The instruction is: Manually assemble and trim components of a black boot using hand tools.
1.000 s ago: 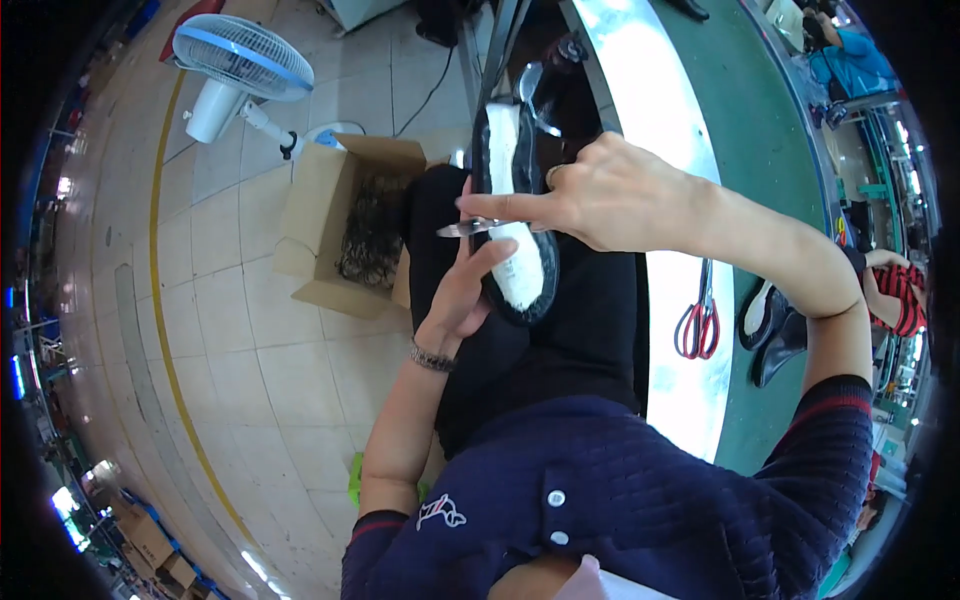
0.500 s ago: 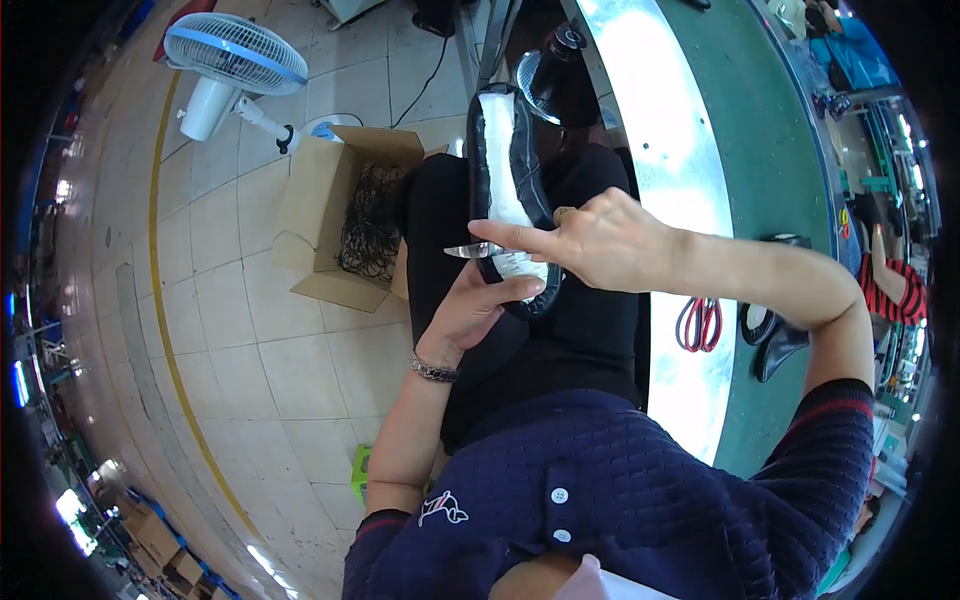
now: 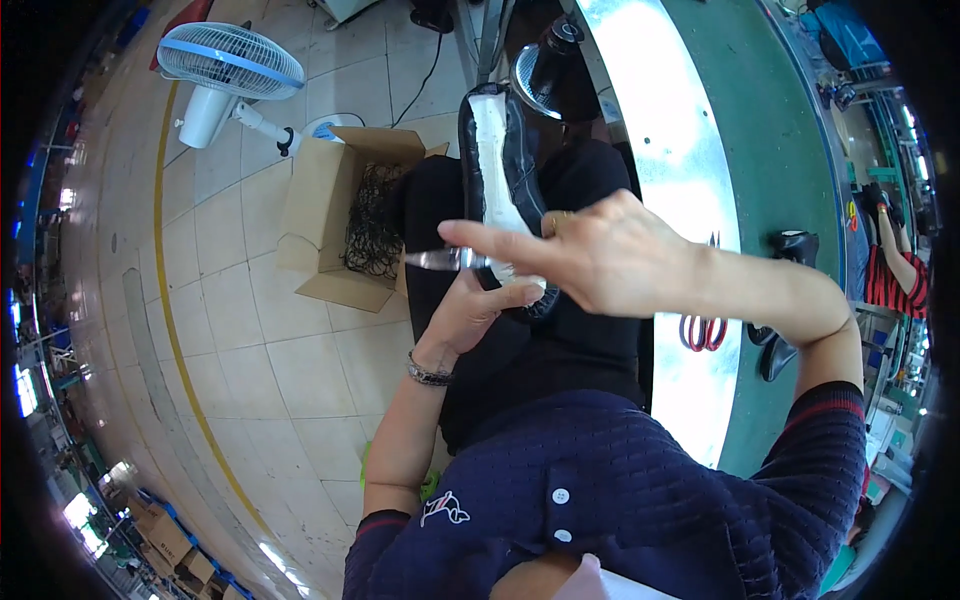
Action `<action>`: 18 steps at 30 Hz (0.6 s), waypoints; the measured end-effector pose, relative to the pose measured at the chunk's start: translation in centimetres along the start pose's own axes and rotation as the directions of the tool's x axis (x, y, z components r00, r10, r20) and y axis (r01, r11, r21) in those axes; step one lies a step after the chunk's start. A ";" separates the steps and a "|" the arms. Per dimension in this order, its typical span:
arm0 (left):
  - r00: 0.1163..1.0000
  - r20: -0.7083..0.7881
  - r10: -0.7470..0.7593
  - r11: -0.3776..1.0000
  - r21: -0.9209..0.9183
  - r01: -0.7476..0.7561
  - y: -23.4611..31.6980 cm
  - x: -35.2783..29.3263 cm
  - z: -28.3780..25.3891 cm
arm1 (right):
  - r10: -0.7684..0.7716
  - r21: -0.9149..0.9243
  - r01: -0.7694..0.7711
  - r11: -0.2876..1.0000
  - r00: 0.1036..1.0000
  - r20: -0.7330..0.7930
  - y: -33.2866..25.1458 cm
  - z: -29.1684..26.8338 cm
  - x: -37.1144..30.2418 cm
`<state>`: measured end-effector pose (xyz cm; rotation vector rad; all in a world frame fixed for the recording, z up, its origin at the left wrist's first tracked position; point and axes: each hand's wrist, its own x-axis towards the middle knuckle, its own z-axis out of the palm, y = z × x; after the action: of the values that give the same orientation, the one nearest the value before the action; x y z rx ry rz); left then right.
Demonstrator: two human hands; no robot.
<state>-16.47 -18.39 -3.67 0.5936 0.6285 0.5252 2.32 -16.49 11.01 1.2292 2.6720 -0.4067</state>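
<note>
A black shoe upper (image 3: 525, 175) with a white strip along its upturned underside (image 3: 491, 150) rests lengthwise over my lap. My left hand (image 3: 466, 312) grips its near end, thumb lying across the white part. In my right hand (image 3: 612, 258) is a knife with a short metal blade (image 3: 432, 260), which points left just above the shoe. The right index finger stretches along over the blade, and the knife's handle is hidden inside the hand. Whether the blade touches the shoe I cannot tell.
An open cardboard box (image 3: 318, 225) of tangled black cords stands left of my knees. Beyond it is a white fan (image 3: 208, 115). On the right, red-handled scissors (image 3: 703, 334) lie on the shiny metal bench (image 3: 690, 190); black shoes (image 3: 781, 355) sit on the green surface (image 3: 775, 150).
My right hand has shifted slightly left and nearer to me, carrying the knife past the shoe's left edge. The left hand still holds the shoe, which has tilted a little.
</note>
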 end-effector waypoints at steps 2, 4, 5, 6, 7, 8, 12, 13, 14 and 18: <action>0.998 0.061 -0.011 0.999 0.049 0.008 0.3 0.7 -0.3 | 0.037 0.051 -0.039 0.998 0.998 0.047 2.2 0.7 1.1; 0.997 0.033 0.074 0.997 -0.026 -0.073 2.1 1.2 -0.4 | 0.106 0.015 -0.106 0.994 0.994 -0.009 3.8 1.0 1.4; 0.989 -0.007 0.149 0.983 -0.109 -0.149 3.1 0.9 -0.5 | 0.150 -0.006 -0.150 0.989 0.986 -0.069 3.8 0.8 1.1; 0.993 -0.037 0.110 0.985 -0.132 -0.114 4.3 1.9 -1.2 | 0.145 -0.008 -0.146 0.989 0.986 -0.077 3.9 1.0 0.5; 0.990 -0.042 0.134 0.983 -0.123 -0.138 5.6 3.2 -1.4 | 0.238 0.135 -0.215 0.967 0.954 -0.185 4.3 1.4 -0.1; 0.998 -0.060 -0.007 0.990 -0.143 -0.002 6.6 4.5 -1.4 | 0.339 0.283 -0.262 0.922 0.901 -0.270 4.7 1.8 -1.0; 0.988 -0.060 -0.146 0.989 -0.008 0.145 6.3 7.2 -0.7 | 0.657 0.774 -0.282 0.567 0.722 -0.218 3.6 4.8 -5.4; 0.994 -0.054 -0.093 0.992 0.076 0.097 6.3 6.5 -0.1 | 0.701 0.875 -0.264 0.406 0.704 -0.113 2.9 5.1 -6.5; 0.995 -0.061 -0.075 0.989 0.123 0.082 6.5 5.5 0.7 | 0.725 0.947 -0.213 0.240 0.688 -0.029 2.4 5.5 -7.7; 0.980 0.109 0.164 0.922 0.337 -0.191 4.5 3.1 2.0 | 0.688 0.987 -0.025 -0.158 0.714 0.128 1.1 8.9 -10.9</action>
<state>-14.22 -14.02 -0.62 1.0084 0.5988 0.5619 10.51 -26.42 5.34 2.6467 1.5053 -2.5686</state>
